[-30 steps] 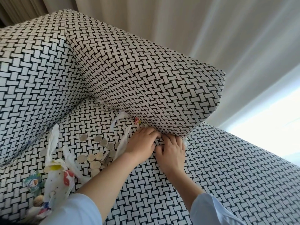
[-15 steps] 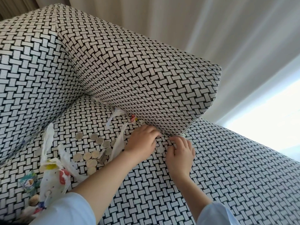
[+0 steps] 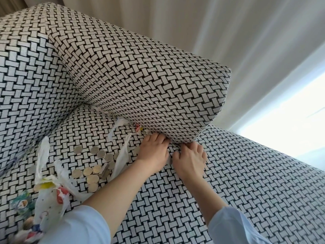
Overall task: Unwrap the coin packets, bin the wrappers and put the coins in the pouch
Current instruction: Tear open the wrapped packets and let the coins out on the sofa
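left hand (image 3: pixel 153 153): on the sofa seat (image 3: pixel 246 182) at the foot of the cushion (image 3: pixel 149 81). Fingers (image 3: pixel 161 138) are bent and their tips are tucked against the cushion's lower edge. Can't tell if they hold anything.
right hand (image 3: pixel 190 162): just right of the left hand, nearly touching it. Fingers (image 3: pixel 196 147) are curled with the tips at the same cushion edge. Can't tell its grip either.
single coin (image 3: pixel 169 161): flat on the seat in the gap between the two hands, mostly hidden.
coins (image 3: pixel 93 170): loose scatter on the seat, left of the left forearm. Some lie flat, a few overlap.
wrapper strips (image 3: pixel 121 157): white torn plastic among the coins. One runs from the coins toward the cushion, another (image 3: pixel 43 155) lies further left.
coloured scrap (image 3: pixel 138 128): wedged at the cushion seam, far side of the left hand.
torn printed plastic (image 3: pixel 47 205): near-left corner, crumpled, beside the left sleeve (image 3: pixel 75 224).
curtain (image 3: pixel 228 32): pale, behind the sofa.
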Tool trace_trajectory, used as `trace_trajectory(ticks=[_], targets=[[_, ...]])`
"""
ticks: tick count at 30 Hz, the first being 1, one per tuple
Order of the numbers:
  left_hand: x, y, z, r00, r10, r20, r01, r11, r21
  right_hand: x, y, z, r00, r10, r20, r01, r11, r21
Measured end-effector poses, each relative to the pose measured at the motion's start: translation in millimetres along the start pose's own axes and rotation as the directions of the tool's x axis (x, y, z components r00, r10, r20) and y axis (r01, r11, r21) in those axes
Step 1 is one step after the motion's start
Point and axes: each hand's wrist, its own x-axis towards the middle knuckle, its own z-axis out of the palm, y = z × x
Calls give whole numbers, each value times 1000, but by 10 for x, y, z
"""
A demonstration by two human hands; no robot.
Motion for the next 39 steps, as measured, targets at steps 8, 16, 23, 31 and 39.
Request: trace_trajectory(ticks=[8,16,23,31,39], targets=[[-122,-72,-5,997,65,-45,-68,996,-64,65,-30,-44,1000,19,15,-19,1000,16],[-344,-147,-159,948,184,-258,-253,930,-266,98,-32,-55,999,23,40,-23,1000,-12],[5,43,-58,999,37,1,-37,994,-100,158,-56,-72,996,35,80,-29,998,-63],[250,167,-64,989,-36,140,23,995,97,276,-5,-215,972,-18,235,20,1000,-3],[148,164,-50,998,9,57,-10,1000,25,507,-214,-303,850,-23,526,222,922,-318]])
